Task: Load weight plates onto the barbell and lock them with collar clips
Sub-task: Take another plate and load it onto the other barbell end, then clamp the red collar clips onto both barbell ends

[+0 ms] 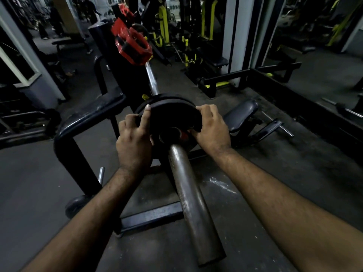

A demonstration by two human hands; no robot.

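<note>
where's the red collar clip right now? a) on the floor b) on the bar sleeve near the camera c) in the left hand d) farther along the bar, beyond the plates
d: the red collar clip sits up the bar past the plates, while the left hand and right hand both grip the front plate's rim on the sleeve.

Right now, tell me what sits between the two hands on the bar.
In the head view, the black weight plate on the bar lies between the left hand and right hand; both hold its rim.
</note>
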